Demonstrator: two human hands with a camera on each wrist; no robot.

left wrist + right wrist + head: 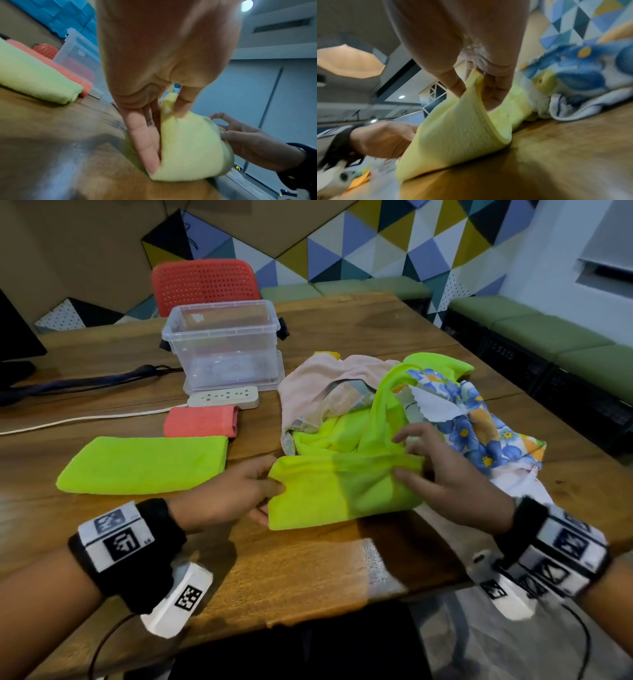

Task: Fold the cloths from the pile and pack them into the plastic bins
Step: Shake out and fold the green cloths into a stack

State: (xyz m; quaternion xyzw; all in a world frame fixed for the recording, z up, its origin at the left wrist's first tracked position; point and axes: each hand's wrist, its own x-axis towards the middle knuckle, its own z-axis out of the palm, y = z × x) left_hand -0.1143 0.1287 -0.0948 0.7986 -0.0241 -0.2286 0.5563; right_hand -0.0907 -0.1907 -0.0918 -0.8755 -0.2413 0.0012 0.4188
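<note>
**A:** What is nearest us?

**B:** A bright yellow-green cloth (342, 491) lies at the near edge of the wooden counter (308, 570), partly folded. Our left hand (233, 491) pinches its left edge between thumb and fingers (145, 142). Our right hand (445, 484) pinches the top right corner, lifting that edge off the counter.

**A:** How do we fold it well?

**B:** We would judge it best to keep both edges taut, match the corners, lay the raised edge down flat and smooth out air.

**A:** And beyond?

**B:** Left of our hands lies a folded green cloth (144, 463), touching a folded pink cloth (202, 421) behind it. To the right sits the unfolded pile (376, 395), pale pink, green and blue-flowered. Further off, a white power strip (224, 397), then a clear plastic bin (222, 344) that looks empty, then a red chair (205, 282).

**A:** Any writing?

**B:** None readable; our wristbands (116, 535) show only black-and-white square codes.
</note>
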